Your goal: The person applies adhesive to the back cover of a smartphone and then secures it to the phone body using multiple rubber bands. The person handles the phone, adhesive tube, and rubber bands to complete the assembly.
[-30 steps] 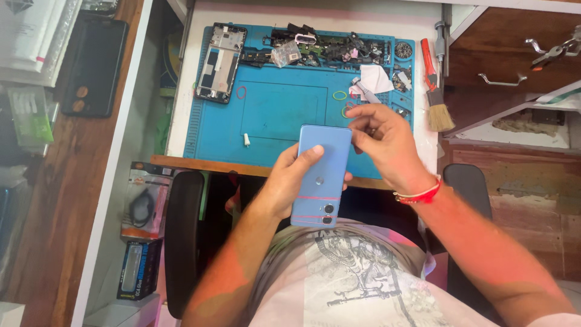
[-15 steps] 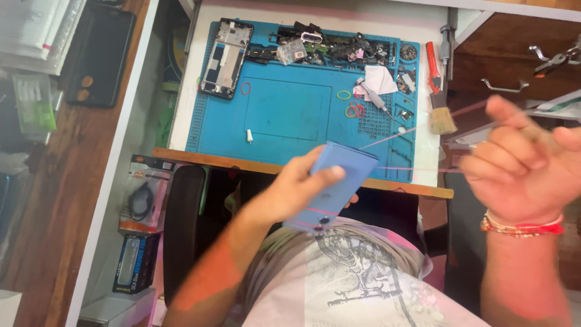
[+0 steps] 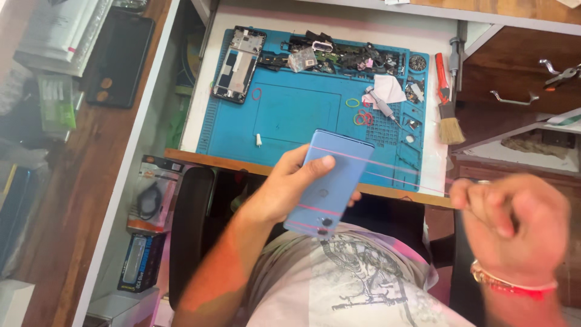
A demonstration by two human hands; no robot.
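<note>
item: light blue phone [image 3: 327, 181], back side up, lens end toward the person's chest, held in the air just off the near edge of the tabletop [image 3: 212, 91]. thin pink bands [image 3: 363, 158] cross its upper and lower parts.

left hand [image 3: 284, 194]: clamped on the phone from the left, thumb laid over the back, fingertips showing at its right edge.

right hand [image 3: 514, 224]: closed into a loose fist, well apart from the phone to the right, off the tabletop's near right corner. a thin pale strand [image 3: 411, 181] runs between phone and fist; whether the fingers pinch it cannot be told, the hand being blurred. red wristband [image 3: 514, 286] on the wrist.

on the tabletop: blue work mat [image 3: 296, 115] covering most of it, reaching the near edge. stripped phone frame [image 3: 238, 63] at the mat's far left corner; heap of small dark parts [image 3: 345, 57] along the far edge; screwdriver [image 3: 381, 104] and white cloth [image 3: 390, 89] toward the right edge; coloured rubber bands [image 3: 362, 116] beside them; small white piece [image 3: 258, 140] near the left front. brush [image 3: 449, 124] and red-handled tool [image 3: 440, 77] on the white strip right of the mat.

open room: the mat's centre is bare; the space between the two hands holds only the strand.
</note>
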